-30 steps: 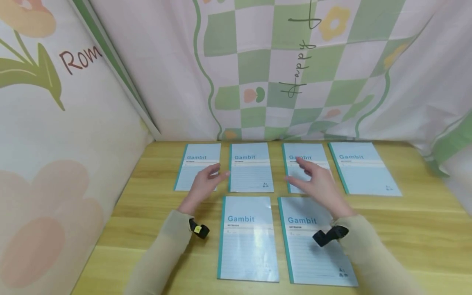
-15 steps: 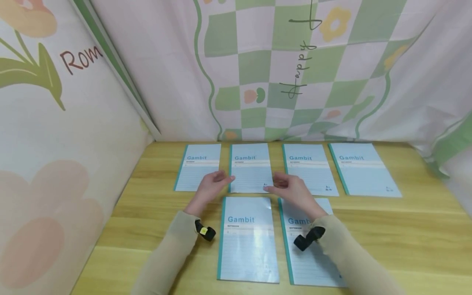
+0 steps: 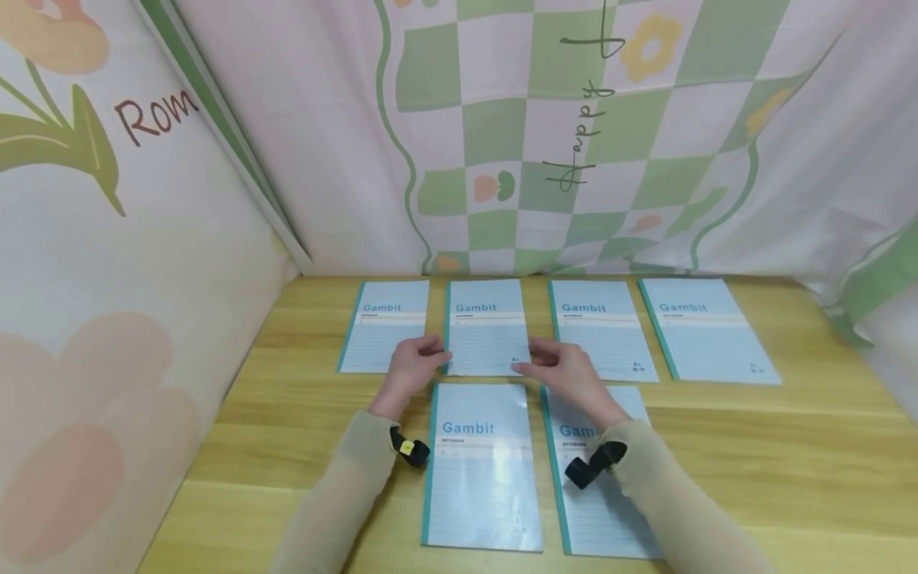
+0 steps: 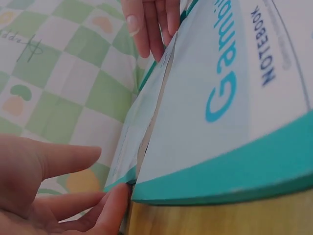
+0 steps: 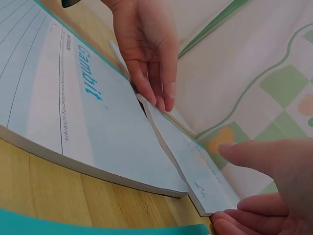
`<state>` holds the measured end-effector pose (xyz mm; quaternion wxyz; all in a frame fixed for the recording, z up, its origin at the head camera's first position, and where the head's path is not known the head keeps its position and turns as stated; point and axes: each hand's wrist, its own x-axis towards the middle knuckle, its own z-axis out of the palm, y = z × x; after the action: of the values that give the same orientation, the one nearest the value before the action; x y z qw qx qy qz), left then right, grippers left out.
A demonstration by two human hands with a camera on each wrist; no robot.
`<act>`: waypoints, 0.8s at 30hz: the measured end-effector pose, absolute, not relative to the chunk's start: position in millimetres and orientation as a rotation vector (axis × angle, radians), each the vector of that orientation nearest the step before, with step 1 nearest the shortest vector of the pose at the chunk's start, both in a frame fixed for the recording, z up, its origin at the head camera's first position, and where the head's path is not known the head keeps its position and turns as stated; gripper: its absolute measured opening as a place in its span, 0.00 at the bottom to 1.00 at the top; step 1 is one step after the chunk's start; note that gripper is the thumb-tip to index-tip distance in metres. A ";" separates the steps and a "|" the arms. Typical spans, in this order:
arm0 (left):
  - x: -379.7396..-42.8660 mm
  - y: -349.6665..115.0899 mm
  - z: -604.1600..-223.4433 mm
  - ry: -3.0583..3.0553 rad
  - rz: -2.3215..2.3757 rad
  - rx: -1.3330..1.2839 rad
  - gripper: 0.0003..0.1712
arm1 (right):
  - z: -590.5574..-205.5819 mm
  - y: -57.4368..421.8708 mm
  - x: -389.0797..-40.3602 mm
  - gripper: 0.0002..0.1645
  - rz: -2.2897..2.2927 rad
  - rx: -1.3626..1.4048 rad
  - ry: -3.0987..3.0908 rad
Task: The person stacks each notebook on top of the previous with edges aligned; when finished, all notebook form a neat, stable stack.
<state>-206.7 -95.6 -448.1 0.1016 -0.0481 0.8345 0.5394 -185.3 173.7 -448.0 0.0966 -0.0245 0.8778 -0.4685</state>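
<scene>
Both hands flank the second notebook from the left (image 3: 488,327) in the back row, a pale blue "Gambit" notebook with a teal spine. The left hand (image 3: 412,371) has its fingertips at the spine side, near the lower corner. On the opposite edge is the right hand (image 3: 566,375), its thumb overlapping the cover in the head view. In the left wrist view the left thumb (image 4: 73,157) stays raised while a fingertip meets the notebook's corner. The right wrist view has the right thumb (image 5: 249,152) lifted likewise, with fingers (image 5: 230,220) at the lower corner. Neither hand encloses the notebook.
Matching notebooks lie flat around it: a far-left one (image 3: 383,319), a third (image 3: 602,327) and a far-right one (image 3: 706,327) behind, plus two in front (image 3: 482,478) (image 3: 581,510). The wooden table (image 3: 782,462) ends at a checked curtain (image 3: 495,131).
The right hand has moved left from over the third notebook to the second one's right edge. The left hand has come slightly right and nearer, to its spine. The notebooks stay in place.
</scene>
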 end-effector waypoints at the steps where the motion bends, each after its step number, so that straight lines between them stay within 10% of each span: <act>1: -207.5 -95.0 -448.4 2.469 1.592 -0.156 0.30 | -448.3 173.6 -185.6 0.46 -1.389 -0.069 2.599; 24: -210.6 -87.2 -453.4 1.987 1.959 -0.181 0.32 | -448.3 177.1 -189.0 0.43 -1.438 -0.025 2.557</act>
<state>-210.6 -87.2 -453.4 0.1720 -0.0637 0.7000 0.6902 -189.0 177.1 -448.3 0.1040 -0.0086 0.8669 -0.4875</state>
